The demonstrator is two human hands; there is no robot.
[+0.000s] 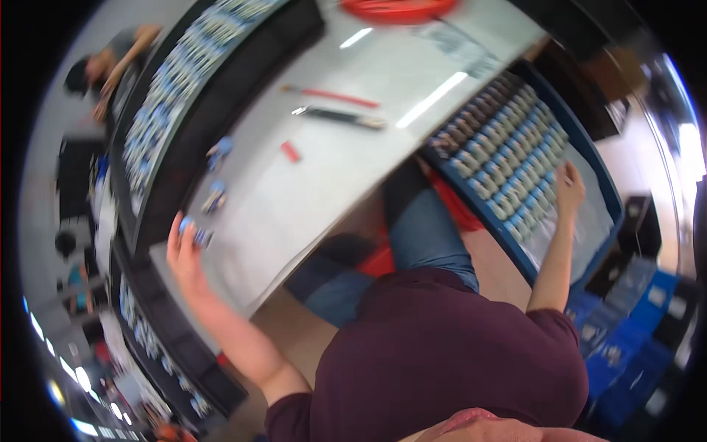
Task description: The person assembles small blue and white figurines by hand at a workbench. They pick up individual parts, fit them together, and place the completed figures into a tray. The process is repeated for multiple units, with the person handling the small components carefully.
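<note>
At the table's left edge, my left hand [187, 264] has its fingers and thumb closed around a small blue-and-white figurine [202, 237]. Two similar small figurines stand on the tabletop just beyond it, a nearer one [214, 197] and a farther one [219, 153]. On my right, my right hand [571, 193] is over a blue tray [615, 214], beside the rows of small blue-and-cream figurines [519, 158]. Its fingers are blurred, and whether they grip a piece cannot be made out.
On the white table [294, 199] lie a black-handled tool [339, 116], a thin red stick [342, 98] and a small red block [290, 152]. A red round container [398, 9] stands at the far edge. Dark racks [221, 96] of figurines line the left. Another person [121, 62] sits beyond.
</note>
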